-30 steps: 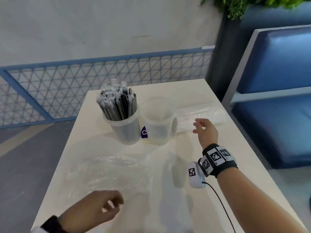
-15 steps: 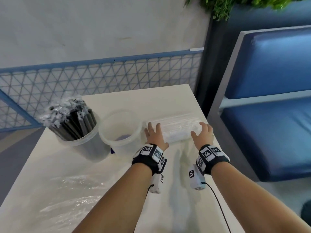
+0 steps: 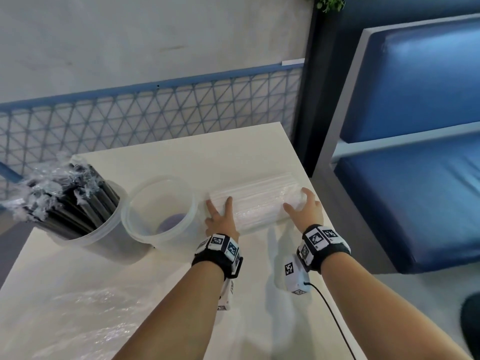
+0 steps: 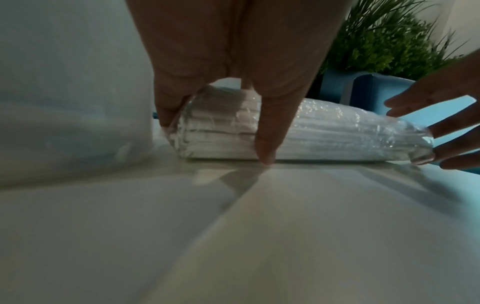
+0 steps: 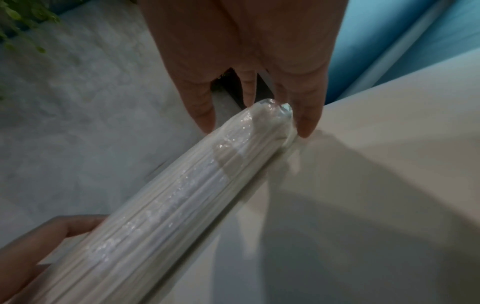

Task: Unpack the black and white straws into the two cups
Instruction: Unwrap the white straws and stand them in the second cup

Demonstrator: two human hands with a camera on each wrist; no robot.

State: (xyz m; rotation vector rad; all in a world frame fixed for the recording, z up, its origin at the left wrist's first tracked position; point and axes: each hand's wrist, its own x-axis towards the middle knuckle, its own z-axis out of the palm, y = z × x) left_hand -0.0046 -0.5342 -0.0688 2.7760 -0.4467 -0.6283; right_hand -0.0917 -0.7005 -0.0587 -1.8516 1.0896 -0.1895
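Gripping the sealed white-straw pack [image 3: 255, 206] at centre frame, left hand [image 3: 220, 219] and right hand [image 3: 306, 211] leave the clear cup [image 3: 158, 209] unfilled, black straws [image 3: 67, 193] already cupped at left.

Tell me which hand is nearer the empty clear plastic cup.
Left. The left hand holds the wrapped white straw pack's end beside the empty clear plastic cup; the right hand holds the far end.

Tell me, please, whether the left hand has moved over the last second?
Yes. The left hand left the near table edge by the crumpled plastic wrap and now rests on the white straw pack, right of the empty cup.
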